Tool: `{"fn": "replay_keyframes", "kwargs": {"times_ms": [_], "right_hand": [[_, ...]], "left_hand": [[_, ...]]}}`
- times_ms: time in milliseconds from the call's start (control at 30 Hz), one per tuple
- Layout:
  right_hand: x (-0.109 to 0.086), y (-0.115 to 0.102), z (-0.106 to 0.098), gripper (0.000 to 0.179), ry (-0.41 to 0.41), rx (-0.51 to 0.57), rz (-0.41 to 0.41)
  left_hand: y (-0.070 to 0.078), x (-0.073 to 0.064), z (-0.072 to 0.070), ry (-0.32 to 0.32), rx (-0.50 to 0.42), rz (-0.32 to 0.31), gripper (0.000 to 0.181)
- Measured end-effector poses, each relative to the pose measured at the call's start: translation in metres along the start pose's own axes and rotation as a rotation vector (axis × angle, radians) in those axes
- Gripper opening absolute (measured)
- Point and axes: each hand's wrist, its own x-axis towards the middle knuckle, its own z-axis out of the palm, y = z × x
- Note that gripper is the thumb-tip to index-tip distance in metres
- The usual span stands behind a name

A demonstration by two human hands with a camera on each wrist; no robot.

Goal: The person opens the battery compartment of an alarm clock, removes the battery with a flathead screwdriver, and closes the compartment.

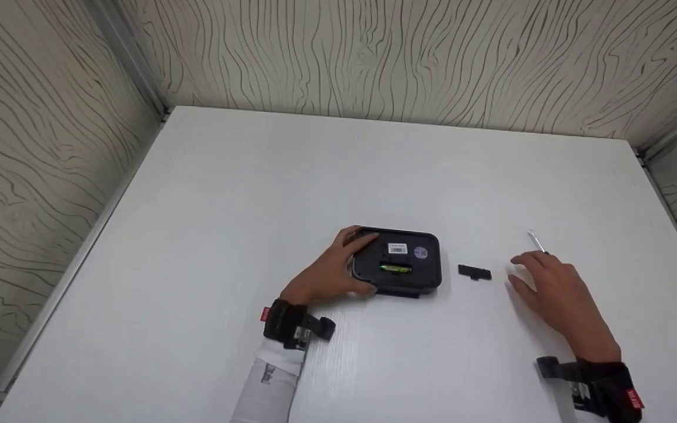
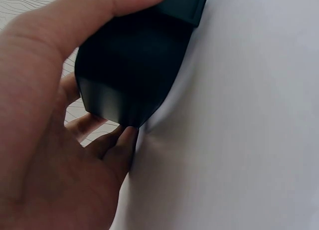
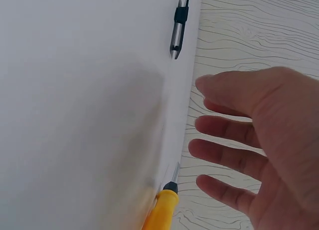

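Note:
A black rectangular device with rounded corners lies with its battery side up, bearing a white label and a round purple sticker. In its uncovered slot sits a green-and-yellow battery. My left hand grips the device's left end, thumb on the near edge and fingers at the far side. To the right of the device is a small black battery cover. Fingers spread and holding nothing, my right hand hovers beyond the cover. A screwdriver with a yellow handle lies beside that hand, mostly hidden by it in the head view.
The white table extends around these things. Patterned panels rise behind it and at both sides, with metal posts at the corners. Each wrist wears a black strap with a camera.

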Motion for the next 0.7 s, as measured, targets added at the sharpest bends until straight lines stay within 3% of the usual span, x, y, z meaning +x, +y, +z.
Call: {"fn": "replay_keyframes", "kwargs": {"times_ms": [467, 700], "right_hand": [[-0.014, 0.017, -0.002, 0.047, -0.003, -0.059, 0.120], [-0.018, 0.023, -0.007, 0.049, -0.091, -0.032, 0.295]], "left_hand": [[-0.002, 0.001, -0.001, 0.002, -0.025, 0.040, 0.093], [-0.001, 0.001, 0.000, 0.004, -0.022, 0.033, 0.093]]}}
